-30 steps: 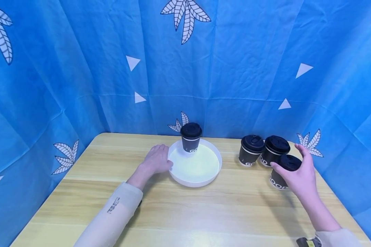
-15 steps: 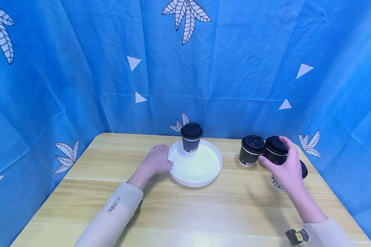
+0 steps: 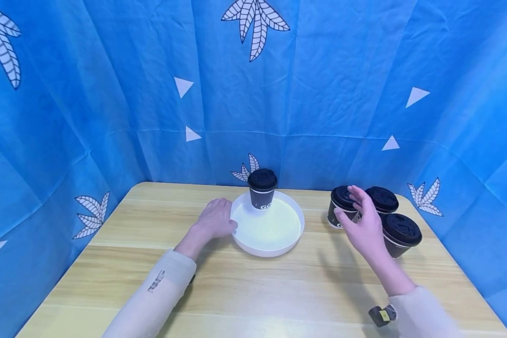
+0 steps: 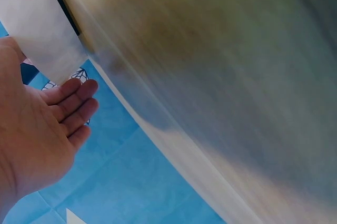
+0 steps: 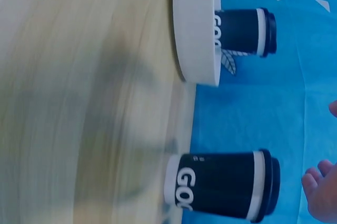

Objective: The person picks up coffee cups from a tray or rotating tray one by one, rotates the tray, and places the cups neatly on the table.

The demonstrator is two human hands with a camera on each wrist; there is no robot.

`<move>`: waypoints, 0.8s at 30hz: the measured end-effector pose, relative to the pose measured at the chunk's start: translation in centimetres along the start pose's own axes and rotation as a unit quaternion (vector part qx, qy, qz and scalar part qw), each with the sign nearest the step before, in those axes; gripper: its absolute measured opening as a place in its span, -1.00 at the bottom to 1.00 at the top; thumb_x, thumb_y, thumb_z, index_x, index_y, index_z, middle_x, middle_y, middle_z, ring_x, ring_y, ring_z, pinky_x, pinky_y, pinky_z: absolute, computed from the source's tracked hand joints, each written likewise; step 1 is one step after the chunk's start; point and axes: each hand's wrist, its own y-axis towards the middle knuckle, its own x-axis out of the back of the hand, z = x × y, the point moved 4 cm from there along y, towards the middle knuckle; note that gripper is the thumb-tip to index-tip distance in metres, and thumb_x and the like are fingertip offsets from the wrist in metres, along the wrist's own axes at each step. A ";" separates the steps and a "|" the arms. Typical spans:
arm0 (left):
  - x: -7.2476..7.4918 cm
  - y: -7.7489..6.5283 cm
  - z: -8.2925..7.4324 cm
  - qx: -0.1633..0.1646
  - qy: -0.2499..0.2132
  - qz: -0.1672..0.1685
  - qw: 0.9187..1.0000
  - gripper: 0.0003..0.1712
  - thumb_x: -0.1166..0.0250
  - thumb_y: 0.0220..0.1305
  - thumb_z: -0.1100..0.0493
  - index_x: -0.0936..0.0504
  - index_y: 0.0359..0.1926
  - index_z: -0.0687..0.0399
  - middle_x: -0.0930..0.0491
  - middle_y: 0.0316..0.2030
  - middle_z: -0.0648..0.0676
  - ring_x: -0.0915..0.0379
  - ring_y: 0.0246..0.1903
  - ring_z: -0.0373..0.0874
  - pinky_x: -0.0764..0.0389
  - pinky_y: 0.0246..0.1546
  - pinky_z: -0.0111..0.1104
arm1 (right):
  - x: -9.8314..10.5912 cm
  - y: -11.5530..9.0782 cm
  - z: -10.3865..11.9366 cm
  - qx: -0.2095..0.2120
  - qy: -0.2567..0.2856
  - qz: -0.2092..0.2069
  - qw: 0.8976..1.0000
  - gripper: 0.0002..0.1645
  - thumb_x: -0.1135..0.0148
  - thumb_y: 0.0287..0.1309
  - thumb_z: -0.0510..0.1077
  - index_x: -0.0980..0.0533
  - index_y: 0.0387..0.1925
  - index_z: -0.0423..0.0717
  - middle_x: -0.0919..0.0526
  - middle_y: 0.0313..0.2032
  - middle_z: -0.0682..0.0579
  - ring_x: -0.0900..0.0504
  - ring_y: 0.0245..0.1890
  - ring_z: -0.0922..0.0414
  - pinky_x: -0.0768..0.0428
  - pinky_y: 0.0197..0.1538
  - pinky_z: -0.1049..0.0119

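My left hand (image 3: 213,219) is at the left side of a round white tray (image 3: 265,252), its thumb over the rim and its fingers along the outside. In the left wrist view those fingers (image 4: 79,108) look bent beside the tray wall (image 4: 47,29). On the tray stands a black lidded paper coffee cup (image 3: 262,190). My right hand (image 3: 365,227), thumb and fingers spread, holds nothing. It is in front of the leftmost coffee cup (image 3: 338,216) of the right-hand group and partly covers it. In the right wrist view a gap separates the fingers (image 5: 310,182) from that cup's lid (image 5: 269,186).
Two more lidded coffee cups stand right of my right hand, one at the back (image 3: 382,199) and one nearer (image 3: 401,232). A light wooden table (image 3: 253,291) carries everything. A blue patterned curtain (image 3: 342,94) rises along its back and sides.
My right hand has moved left, from around the nearest right-hand cup, past the back one, to the leftmost of that group. The nearest cup is uncovered now. My left hand stays at the tray.
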 end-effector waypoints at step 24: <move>-0.3 0.2 0.0 -0.001 0.006 -0.006 1.000 -0.19 -0.22 0.29 -0.03 -0.33 0.40 0.43 -0.42 0.34 0.32 -0.27 0.32 0.20 -0.17 0.53 0.00 | -7.8 -0.4 -1.6 -0.121 0.019 0.168 0.978 -0.30 -0.22 0.34 -0.23 -0.29 0.44 -0.38 -0.40 0.40 -0.32 -0.58 0.24 -0.24 -0.61 0.25 -0.07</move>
